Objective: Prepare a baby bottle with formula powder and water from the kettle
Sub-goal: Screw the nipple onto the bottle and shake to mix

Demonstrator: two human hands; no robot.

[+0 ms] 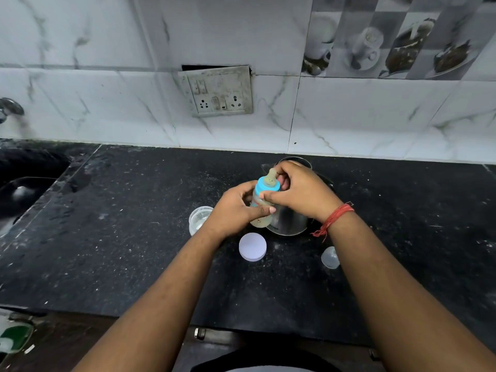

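One baby bottle (pixel 261 208) with one blue collar (pixel 265 187), center. One steel kettle (pixel 288 220) behind. One clear jar (pixel 199 219) at 9 o'clock, one white lid (pixel 252 247) at 6, one clear cap (pixel 330 257) at 4. Two hands: left hand (pixel 236 210), right hand (pixel 300 191). One socket plate (pixel 218 91) at 12.

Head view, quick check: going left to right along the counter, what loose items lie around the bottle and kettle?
Sink → open clear jar → white round lid → clear bottle cap. The baby bottle, gripped by both hands, overlaps the steel kettle in the middle, so I leave those out of the order.
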